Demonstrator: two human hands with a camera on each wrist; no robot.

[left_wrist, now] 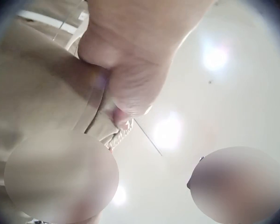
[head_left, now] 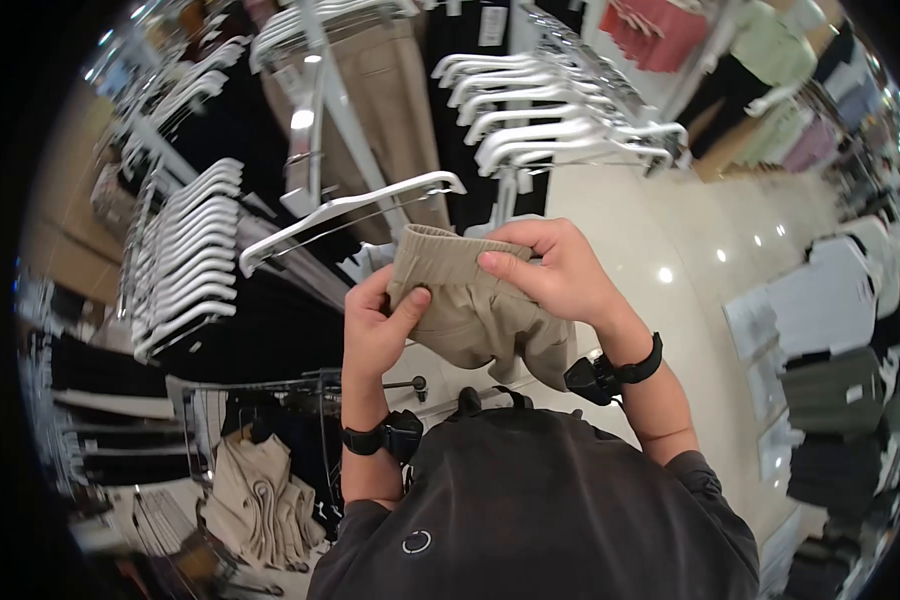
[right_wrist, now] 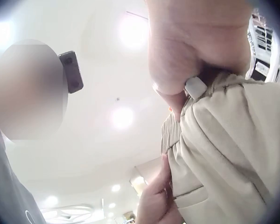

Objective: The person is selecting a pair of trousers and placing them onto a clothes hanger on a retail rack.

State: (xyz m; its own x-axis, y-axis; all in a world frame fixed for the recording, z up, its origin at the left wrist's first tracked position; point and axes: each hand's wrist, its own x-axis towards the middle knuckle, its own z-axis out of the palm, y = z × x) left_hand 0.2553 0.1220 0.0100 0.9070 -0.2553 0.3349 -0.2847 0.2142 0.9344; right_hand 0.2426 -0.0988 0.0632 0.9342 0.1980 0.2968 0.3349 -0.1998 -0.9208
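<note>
Beige trousers (head_left: 475, 320) with a gathered elastic waistband (head_left: 440, 255) hang between both hands in the head view, their legs bunched below. My left hand (head_left: 375, 325) grips the waistband's left side, thumb in front. On the other side my right hand (head_left: 565, 275) pinches the band's upper edge between thumb and fingers. A small pale grey tag (right_wrist: 195, 87) shows beside the right hand in the right wrist view. Just beyond the waistband, a white hanger (head_left: 355, 205) with a thin metal bar carries no garment. In the left wrist view, the trousers' fabric (left_wrist: 37, 88) fills the left side.
White hangers with dark trousers (head_left: 185, 260) line a rail at left, and more hangers (head_left: 540, 110) fill a rail ahead. Folded beige garments (head_left: 260, 500) lie on a cart (head_left: 315, 385) at lower left. Shirts and dark clothes (head_left: 830, 390) hang at right beside the tiled floor (head_left: 670, 230).
</note>
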